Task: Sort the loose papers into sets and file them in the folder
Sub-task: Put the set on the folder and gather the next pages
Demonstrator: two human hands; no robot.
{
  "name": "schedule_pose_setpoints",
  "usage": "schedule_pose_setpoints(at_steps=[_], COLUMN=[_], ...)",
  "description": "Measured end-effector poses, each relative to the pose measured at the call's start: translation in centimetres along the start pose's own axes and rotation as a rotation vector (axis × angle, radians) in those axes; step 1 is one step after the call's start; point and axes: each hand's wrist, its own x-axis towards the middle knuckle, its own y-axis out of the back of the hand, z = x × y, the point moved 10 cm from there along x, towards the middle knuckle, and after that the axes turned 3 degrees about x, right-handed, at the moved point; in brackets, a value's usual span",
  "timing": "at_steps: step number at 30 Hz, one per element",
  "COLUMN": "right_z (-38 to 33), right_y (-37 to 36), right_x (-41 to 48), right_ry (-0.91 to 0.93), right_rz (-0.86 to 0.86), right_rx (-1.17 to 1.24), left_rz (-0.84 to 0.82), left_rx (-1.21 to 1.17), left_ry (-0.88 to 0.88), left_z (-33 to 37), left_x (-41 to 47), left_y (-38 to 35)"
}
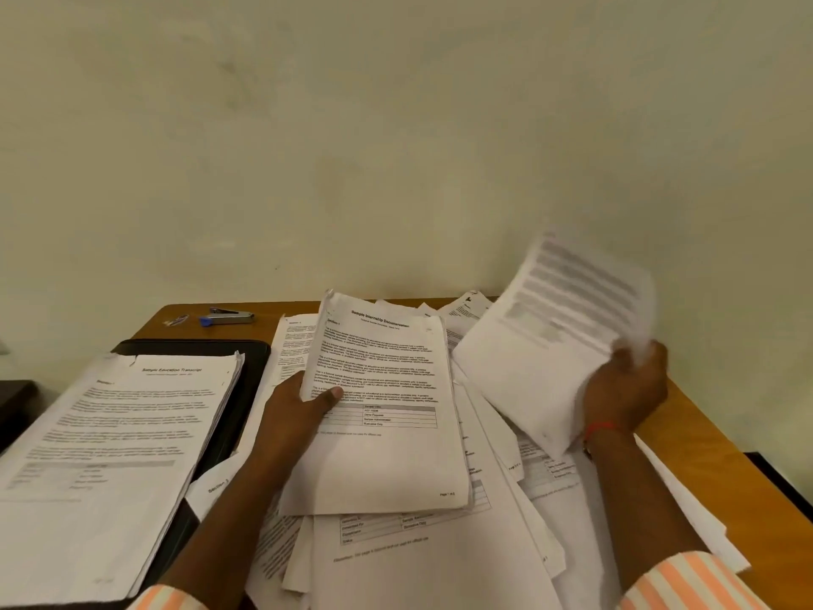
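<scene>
A person is sitting at a wooden desk (pixel 704 433) and reaching both forearms forward over a heap of loose papers (pixel 440 565).

The left hand (pixel 299 411) is gripping the left edge of a stapled-looking paper set headed "Sample Internship Documentation" (pixel 396 468). The thumb is pressing flat on the printed top page and the fingers are curling underneath, out of sight. The set is tilting up slightly above the heap.

The right hand (pixel 624 389) is lifting to the right, with its fingers closing around the lower corner of a single printed sheet (pixel 550 336). The sheet is standing slanted in the air and is blurred. A red thread (pixel 600 429) is circling that wrist. Both sleeves are showing orange and white stripes.

At the left, a black folder (pixel 246 376) with rounded corners is lying flat on the desk. It is carrying a thick, squared stack headed "Sample Education Transcript" (pixel 114 433), which is covering most of it. Whether the folder is lying open cannot be told.

The loose papers are white, thin and overlapping at many angles, some showing tables and grey text.

Near the desk's far edge, a metal stapler (pixel 228 318) with a blue end is lying beside some small clips (pixel 176 320).
</scene>
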Motion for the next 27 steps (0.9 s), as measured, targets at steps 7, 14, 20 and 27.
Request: schedule_pose_setpoints(at_steps=[7,14,20,27], right_z=[-0.2,-1.3,-2.8,-3.6], right_y=[3.6,-2.1,-8.2,-10.5], right_x=[0.2,-3.3,-10.0,-15.7], right_ry=[-0.015,-0.07,-0.156,-0.252], right_rz=[0.235,-0.115,-0.583,-0.856], right_rx=[0.188,0.201,0.203,0.307], left_rz=[-0.017,-0.046,-0.005,0.036], left_rx=[-0.234,-0.394,-0.229,-0.216], left_ry=[-0.008,0.01,-0.04,-0.051], left_z=[1.6,2.4,2.5,2.8], left_x=[-0.4,-0.6,-0.8,-0.9], left_y=[0.3,0.1,-0.3,0.2])
